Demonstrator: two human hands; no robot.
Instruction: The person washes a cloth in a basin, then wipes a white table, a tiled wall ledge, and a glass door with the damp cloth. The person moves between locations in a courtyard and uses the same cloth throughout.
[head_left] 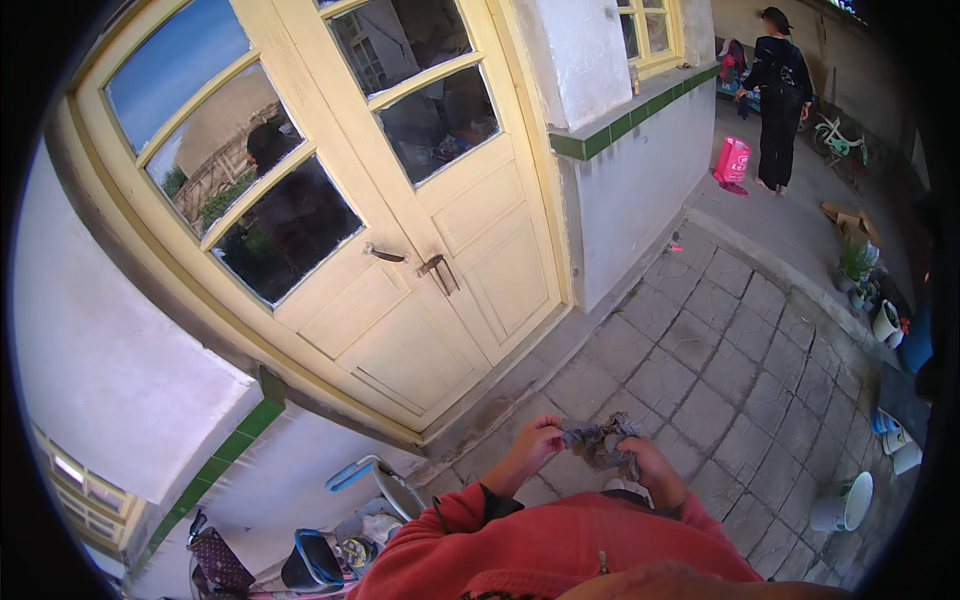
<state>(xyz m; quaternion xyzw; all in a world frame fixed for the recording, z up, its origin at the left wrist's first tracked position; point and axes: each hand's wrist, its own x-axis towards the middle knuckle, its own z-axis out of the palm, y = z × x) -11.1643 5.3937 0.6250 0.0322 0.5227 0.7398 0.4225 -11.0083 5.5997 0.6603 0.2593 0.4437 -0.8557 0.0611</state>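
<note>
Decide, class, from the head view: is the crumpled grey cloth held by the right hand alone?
No, the left hand grips one end of the grey cloth while the right hand holds its other side.

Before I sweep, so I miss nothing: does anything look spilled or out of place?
A small pink scrap lies on the grey paving near the pale wall, perhaps litter; its colour stands out. The grey cloth in the hands is crumpled.

The cloth point(604, 446) sits between left hand point(538, 445) and right hand point(652, 468), before the double door point(390, 215). A bucket point(842, 504) stands rightward (on the paving point(690, 390)).
</note>
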